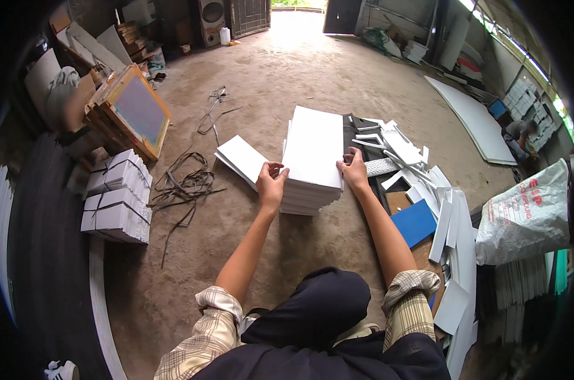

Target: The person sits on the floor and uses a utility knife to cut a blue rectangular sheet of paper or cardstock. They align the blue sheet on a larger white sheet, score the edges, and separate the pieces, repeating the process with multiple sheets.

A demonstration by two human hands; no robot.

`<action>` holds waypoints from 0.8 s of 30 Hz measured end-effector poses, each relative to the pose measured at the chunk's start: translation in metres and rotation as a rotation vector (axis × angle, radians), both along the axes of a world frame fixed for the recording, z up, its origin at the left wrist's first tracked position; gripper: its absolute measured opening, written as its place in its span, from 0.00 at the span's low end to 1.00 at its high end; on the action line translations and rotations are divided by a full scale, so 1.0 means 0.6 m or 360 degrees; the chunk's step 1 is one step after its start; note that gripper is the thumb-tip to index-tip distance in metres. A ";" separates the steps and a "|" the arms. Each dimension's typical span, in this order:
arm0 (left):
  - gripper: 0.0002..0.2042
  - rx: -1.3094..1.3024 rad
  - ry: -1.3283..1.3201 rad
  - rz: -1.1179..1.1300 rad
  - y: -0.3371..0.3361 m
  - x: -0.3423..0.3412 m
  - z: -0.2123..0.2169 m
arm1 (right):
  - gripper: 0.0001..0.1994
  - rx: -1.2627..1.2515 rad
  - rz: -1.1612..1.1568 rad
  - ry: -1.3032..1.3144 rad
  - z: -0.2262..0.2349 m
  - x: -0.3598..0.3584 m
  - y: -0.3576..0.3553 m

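Brown floor (pixel 262 69), stack (pixel 315 145) well in from the far edge; left hand (pixel 272 183) and right hand (pixel 354 170) half-curled at stack's sides, whether pinching I can't tell; light, even pressure should square it best.

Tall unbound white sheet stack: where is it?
In the head view, the stack stands at centre between the left hand and right hand, left of the white scrap pieces.
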State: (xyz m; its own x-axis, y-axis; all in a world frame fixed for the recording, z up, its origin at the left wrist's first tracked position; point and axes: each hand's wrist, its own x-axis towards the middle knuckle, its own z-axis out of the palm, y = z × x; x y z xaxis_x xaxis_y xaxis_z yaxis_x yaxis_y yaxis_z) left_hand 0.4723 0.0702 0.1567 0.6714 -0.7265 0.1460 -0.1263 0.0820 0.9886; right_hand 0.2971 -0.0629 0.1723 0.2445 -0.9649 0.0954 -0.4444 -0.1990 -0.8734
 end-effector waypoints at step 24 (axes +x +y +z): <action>0.10 0.0206 -0.0879 -0.2173 -0.081 -0.741 -0.267 | 0.19 -0.0169 -0.1371 0.0805 -0.334 -0.849 0.411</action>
